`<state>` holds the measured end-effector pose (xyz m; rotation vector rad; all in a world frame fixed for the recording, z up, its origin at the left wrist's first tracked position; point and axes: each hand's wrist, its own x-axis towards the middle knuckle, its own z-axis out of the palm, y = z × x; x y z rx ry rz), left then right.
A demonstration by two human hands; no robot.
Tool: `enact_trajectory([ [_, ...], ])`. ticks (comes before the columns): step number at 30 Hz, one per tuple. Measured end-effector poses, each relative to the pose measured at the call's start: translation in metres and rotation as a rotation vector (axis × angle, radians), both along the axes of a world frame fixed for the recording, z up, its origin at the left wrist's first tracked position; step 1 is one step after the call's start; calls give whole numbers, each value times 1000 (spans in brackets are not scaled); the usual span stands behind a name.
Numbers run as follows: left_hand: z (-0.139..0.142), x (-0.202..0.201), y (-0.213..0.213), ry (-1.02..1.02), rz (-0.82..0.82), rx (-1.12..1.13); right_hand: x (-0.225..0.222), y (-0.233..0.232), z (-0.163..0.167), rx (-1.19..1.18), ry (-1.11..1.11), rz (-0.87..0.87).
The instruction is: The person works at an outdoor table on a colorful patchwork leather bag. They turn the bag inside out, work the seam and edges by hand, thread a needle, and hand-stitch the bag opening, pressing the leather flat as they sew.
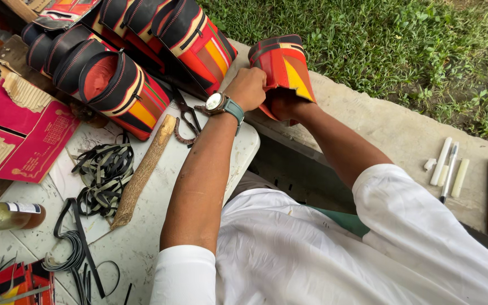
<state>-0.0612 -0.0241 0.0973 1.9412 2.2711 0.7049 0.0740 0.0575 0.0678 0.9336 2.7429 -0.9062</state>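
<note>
a: what's over on the left side?

b: a white worktop (142, 237) with a glass bottle (4, 216), loose black strips (104, 175), a long stick of wood (142, 172), and black pliers (186, 117). a row of finished striped pouches (122, 90) stands at the back.

a: and the hands?

b: the left hand (248, 87), with a wrist watch (216, 102), is closed tight on the near edge of a red and yellow pouch (284, 65). the right hand (283, 104) is tucked under it, so i cannot tell how its fingers sit.

a: where is that pouch?

b: up in the air, past the worktop's edge, above the concrete ledge (391, 130) by the grass.

a: what step is it?

b: it looks like pulling or shaping the edge. next i'd guess a firm, even tug with the pouch held steady.

a: which way does it point?

b: its long side runs up and away from the person, tipped a bit right, with the striped face toward us.
</note>
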Motion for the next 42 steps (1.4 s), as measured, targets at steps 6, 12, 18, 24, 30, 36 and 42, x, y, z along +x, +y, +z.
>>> enact_trajectory([
  [6, -2, 1, 2, 65, -47, 3, -26, 26, -48, -640, 336, -453],
  [12, 10, 3, 18, 37, -28, -4, -33, 32, -30, -767, 546, -443],
  [18, 18, 2, 19, 75, -5, -52, -24, 35, -26, -671, 638, -364],
  [24, 24, 3, 17, 96, 35, -99, -23, 42, -29, -117, 399, -223],
  [30, 13, 5, -7, 0, 137, 58, -27, 43, -29, 121, 288, 33],
  [36, -44, 47, -41, -283, 433, -25, -35, 48, -24, 320, 571, 101],
  [42, -58, 56, -50, -435, 374, 32, -30, 43, -23, 398, 676, 122],
])
